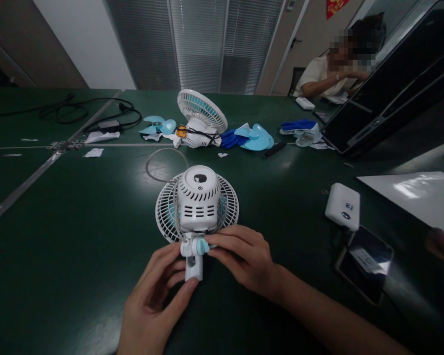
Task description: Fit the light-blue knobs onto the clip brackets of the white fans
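A small white fan (199,199) lies grille-down on the dark green table (77,236), its motor housing facing up. My left hand (159,296) grips the white neck bracket (192,261) below the housing between thumb and fingers. My right hand (244,259) pinches the light blue knob (203,245) at the side of that bracket. Both hands are closed on these parts.
A second fan (202,118), blue blades (257,138) and blue gloves lie further back. Black cables (77,108) run at the far left. A white box (343,206), a phone (366,261) and white paper (422,195) sit to the right. Another person (336,69) sits far right.
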